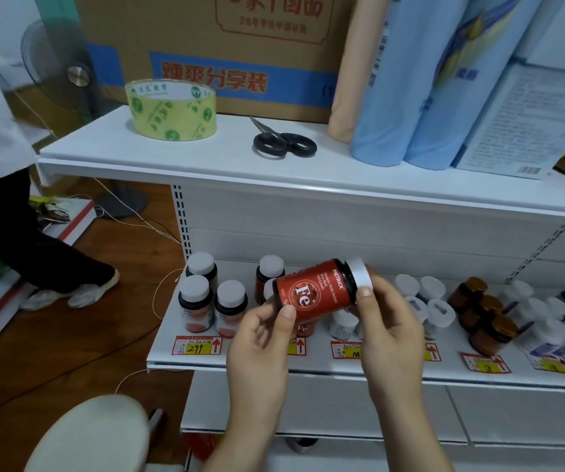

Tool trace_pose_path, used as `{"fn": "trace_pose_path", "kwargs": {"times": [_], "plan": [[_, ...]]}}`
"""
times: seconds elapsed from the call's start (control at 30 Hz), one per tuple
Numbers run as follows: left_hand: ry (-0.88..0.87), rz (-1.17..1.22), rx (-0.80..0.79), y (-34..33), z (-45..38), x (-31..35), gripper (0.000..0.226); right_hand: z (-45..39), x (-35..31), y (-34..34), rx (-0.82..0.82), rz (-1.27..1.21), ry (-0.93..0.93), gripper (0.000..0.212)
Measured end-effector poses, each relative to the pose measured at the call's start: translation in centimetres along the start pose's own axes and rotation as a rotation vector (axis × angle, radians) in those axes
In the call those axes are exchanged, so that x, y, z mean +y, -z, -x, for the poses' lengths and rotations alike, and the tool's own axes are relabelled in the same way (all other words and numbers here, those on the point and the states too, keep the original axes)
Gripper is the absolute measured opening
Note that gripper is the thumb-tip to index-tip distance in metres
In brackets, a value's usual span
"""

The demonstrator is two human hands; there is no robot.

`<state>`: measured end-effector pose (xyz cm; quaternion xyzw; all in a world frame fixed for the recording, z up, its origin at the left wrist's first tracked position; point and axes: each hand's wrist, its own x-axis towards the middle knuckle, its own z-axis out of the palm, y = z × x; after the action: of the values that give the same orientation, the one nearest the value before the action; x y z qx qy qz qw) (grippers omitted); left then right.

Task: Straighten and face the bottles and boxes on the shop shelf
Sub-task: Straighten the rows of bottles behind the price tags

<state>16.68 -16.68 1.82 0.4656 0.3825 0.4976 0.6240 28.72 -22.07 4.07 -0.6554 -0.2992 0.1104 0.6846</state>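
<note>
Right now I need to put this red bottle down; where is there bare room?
Top shelf: bare between tape roll and scissors. Lower shelf: a gap between the white-capped bottles and the red-bottle row. Rightward, jars crowd together.

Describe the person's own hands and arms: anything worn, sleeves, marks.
Both hands, left and right, are bare: no gloves, and no rings or watch on the parts in view. The forearms are bare to the frame's bottom edge, with no sleeve showing. The nails are short and unpainted. No marks are visible.
</note>
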Motion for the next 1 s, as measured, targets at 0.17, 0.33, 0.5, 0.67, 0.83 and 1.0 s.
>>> {"fn": "trace_pose_path", "kwargs": {"times": [0.17,0.33,0.5,0.67,0.83,1.0], "plan": [[-0.058,-0.082,-0.040,0.6,0.2,0.0,0.030,0.5,0.0,-0.6,0.053,-0.046,-0.008,0.021],[-0.068,-0.120,-0.017,1.1,-0.1,0.3,0.033,0.8,-0.5,-0.7,0.003,-0.108,-0.021,0.019],[-0.041,-0.084,0.002,1.4,-0.7,0.6,0.028,1.1,-0.9,-1.1,-0.019,-0.129,0.003,0.028],[-0.015,0.027,-0.070,1.7,-0.5,0.7,0.024,1.2,-0.9,-1.8,0.022,-0.104,-0.035,0.025],[-0.058,-0.062,0.017,1.8,-1.1,1.1,0.035,1.2,-1.0,-2.0,-0.032,-0.096,0.011,0.021],[-0.063,-0.081,0.048,1.7,-1.5,1.6,0.034,1.3,-1.2,-2.4,-0.033,-0.122,0.008,0.026]]}}
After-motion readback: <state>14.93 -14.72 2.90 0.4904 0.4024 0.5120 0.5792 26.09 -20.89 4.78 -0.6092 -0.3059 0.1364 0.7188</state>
